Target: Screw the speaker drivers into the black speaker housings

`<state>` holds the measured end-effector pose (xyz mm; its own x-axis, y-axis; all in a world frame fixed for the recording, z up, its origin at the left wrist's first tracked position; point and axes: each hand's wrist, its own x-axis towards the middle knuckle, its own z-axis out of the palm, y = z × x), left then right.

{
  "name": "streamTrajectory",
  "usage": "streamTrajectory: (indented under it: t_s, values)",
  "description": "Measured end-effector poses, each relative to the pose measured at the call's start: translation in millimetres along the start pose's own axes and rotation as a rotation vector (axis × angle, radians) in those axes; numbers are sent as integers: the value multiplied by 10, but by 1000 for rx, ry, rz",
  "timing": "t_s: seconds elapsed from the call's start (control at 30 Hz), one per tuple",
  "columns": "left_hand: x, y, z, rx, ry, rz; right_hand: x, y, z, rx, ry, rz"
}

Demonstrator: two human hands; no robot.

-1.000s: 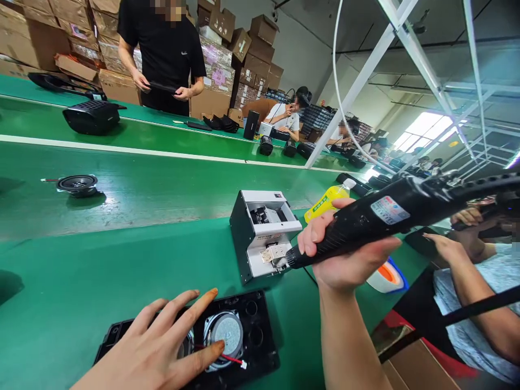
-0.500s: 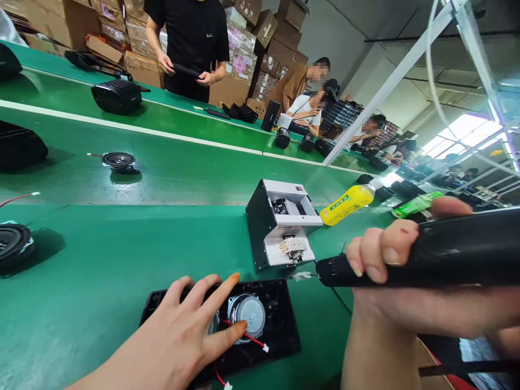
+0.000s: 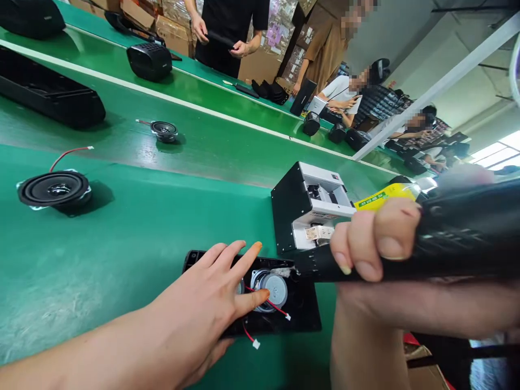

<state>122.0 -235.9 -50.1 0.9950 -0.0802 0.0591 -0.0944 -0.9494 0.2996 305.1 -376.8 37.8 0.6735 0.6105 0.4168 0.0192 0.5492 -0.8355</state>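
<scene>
My left hand [image 3: 213, 303] lies flat with fingers spread on a black speaker panel [image 3: 300, 311] on the green bench. Its thumb touches the round silver speaker driver [image 3: 273, 288] seated in the panel, where red wires [image 3: 280, 310] trail out. My right hand [image 3: 377, 249] is wrapped round a black electric screwdriver [image 3: 455, 238] held nearly level. The screwdriver's tip [image 3: 286, 269] sits just above the driver's upper edge. A white and black screw feeder box [image 3: 311, 208] stands right behind the panel.
A loose speaker driver [image 3: 54, 189] with a red wire lies at the left, a smaller one [image 3: 163, 130] farther back on the belt. A yellow bottle [image 3: 379, 196] lies behind my right hand. A long black housing [image 3: 49, 97] rests on the belt. Several people work across it.
The screwdriver tip has swung from the screw feeder down and left to the speaker driver. My left hand stays on the panel. The view has shifted left.
</scene>
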Motion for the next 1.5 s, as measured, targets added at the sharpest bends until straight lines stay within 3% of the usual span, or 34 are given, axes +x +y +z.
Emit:
streamTrajectory:
  t_s: [0.07, 0.17, 0.47, 1.0, 1.27, 1.5]
  values:
    - [8, -8, -20, -5, -28, 14, 12, 148, 117, -3, -34, -54]
    - [31, -44, -23, -10, -52, 44, 32, 296, 208, -27, 13, -53]
    - [68, -99, -22, 34, -66, 89, 18, 626, 168, -79, 39, -62]
    - [74, -107, -23, 40, -50, 81, -1, 660, 186, -10, 26, 60]
    - [112, -87, -97, 9, -104, 27, -11, 782, 202, 88, -74, 76]
    - [97, -95, -86, -8, -117, 27, -35, 866, 172, 4, -135, 47]
